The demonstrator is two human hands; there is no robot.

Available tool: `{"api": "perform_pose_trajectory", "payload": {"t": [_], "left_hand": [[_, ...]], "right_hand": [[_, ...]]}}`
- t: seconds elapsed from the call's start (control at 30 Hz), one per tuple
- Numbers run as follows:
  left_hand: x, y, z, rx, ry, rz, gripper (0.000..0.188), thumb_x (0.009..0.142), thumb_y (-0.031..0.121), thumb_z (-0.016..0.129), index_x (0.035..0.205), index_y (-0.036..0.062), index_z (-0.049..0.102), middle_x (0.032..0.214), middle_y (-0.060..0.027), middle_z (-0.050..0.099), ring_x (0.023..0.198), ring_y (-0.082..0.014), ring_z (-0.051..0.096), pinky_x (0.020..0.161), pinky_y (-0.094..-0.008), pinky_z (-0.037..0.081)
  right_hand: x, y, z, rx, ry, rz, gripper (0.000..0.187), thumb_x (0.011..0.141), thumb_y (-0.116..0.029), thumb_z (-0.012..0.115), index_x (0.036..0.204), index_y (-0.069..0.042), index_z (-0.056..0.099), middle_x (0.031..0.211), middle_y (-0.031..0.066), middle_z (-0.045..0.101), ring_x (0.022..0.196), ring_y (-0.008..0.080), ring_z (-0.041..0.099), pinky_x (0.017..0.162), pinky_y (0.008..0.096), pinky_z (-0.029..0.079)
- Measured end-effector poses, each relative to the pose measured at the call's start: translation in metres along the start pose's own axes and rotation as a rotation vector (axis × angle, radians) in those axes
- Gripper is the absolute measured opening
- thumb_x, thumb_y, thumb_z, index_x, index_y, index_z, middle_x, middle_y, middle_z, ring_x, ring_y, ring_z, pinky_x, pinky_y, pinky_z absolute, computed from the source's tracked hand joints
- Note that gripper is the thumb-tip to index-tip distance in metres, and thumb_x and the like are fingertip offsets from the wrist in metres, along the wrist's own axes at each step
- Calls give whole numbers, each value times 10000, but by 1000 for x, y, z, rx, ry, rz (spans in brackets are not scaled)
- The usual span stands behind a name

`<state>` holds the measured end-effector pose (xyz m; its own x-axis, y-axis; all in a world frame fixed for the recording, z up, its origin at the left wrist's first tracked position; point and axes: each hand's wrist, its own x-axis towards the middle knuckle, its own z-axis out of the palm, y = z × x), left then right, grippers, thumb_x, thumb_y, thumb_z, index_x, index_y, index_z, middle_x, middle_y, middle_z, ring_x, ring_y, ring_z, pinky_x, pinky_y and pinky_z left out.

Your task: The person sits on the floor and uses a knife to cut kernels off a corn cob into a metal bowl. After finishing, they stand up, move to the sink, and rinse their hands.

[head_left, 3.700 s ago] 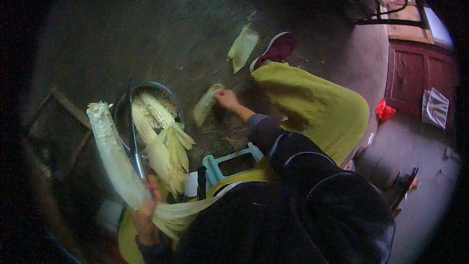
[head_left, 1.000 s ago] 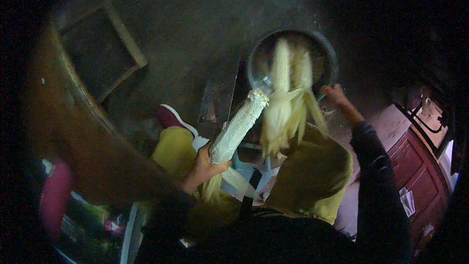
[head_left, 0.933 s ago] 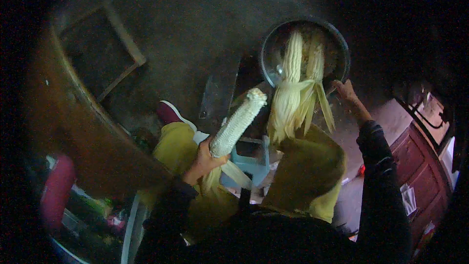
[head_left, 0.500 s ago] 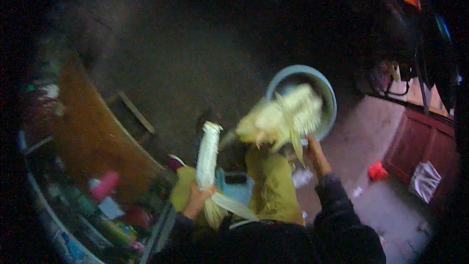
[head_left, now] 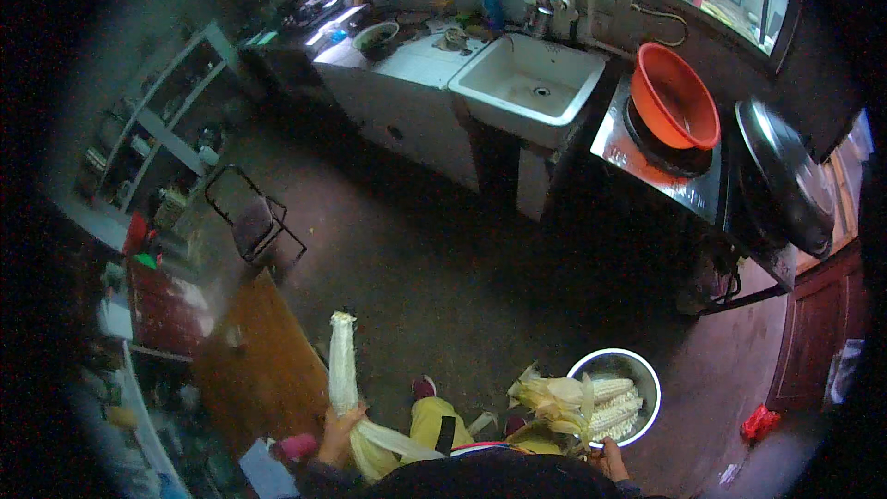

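Corn cob, husk peeled back, is standing upright in the left hand, whose grip is closing around the base above the hanging husk leaves. Right hand is gripping the rim of the metal bowl holding more shucked corn on the floor. Judging the husking step as underway; tearing the leaves free calls for the bowl hand. Sink and orange basin are sitting well apart.
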<state>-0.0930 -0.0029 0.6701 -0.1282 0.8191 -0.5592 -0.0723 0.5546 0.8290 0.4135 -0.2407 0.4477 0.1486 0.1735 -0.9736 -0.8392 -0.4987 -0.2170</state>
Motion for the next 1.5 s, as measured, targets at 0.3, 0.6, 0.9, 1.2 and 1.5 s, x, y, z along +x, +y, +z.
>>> {"api": "perform_pose_trajectory", "payload": {"t": [0.3, 0.6, 0.9, 1.2, 1.5], "left_hand": [[61, 146, -56, -42, 127, -39, 257, 710, 96, 603, 927, 4, 501, 778, -67, 515, 657, -173, 519, 577, -299, 441], [252, 293, -53, 25, 47, -32, 216, 714, 124, 605, 891, 25, 531, 781, -42, 522, 678, -148, 509, 621, -285, 417], [332, 406, 20, -233, -4, 25, 209, 746, 17, 518, 953, 10, 492, 850, -76, 542, 708, -119, 520, 623, -221, 436], [318, 447, 69, -188, 52, 121, 267, 706, 2, 529, 966, 14, 472, 883, -101, 536, 664, -129, 522, 589, -227, 452], [318, 512, 87, -158, -57, 89, 345, 710, 0, 519, 1045, 9, 436, 965, -125, 503, 784, -161, 526, 622, -228, 457]], "right_hand": [[-113, -37, 172, -82, -26, -45, 226, 781, -273, 441, 890, -76, 427, 537, 43, 418, 393, 127, 364, 348, 271, 315], [-197, -161, 498, -158, -325, -491, 390, 849, -380, 429, 1086, -73, 473, 925, 34, 544, 661, 192, 521, 529, 316, 424], [-196, -346, 797, -118, -490, -446, 125, 764, -188, 514, 799, -70, 494, 560, 5, 455, 424, 96, 398, 381, 230, 300], [-64, -427, 915, -269, -601, -216, 172, 796, -177, 525, 787, -36, 427, 542, 30, 410, 413, 115, 380, 352, 255, 312], [-85, -429, 894, -698, -482, -314, 289, 731, -327, 613, 638, -98, 463, 523, 9, 432, 411, 117, 440, 335, 228, 298]]}}
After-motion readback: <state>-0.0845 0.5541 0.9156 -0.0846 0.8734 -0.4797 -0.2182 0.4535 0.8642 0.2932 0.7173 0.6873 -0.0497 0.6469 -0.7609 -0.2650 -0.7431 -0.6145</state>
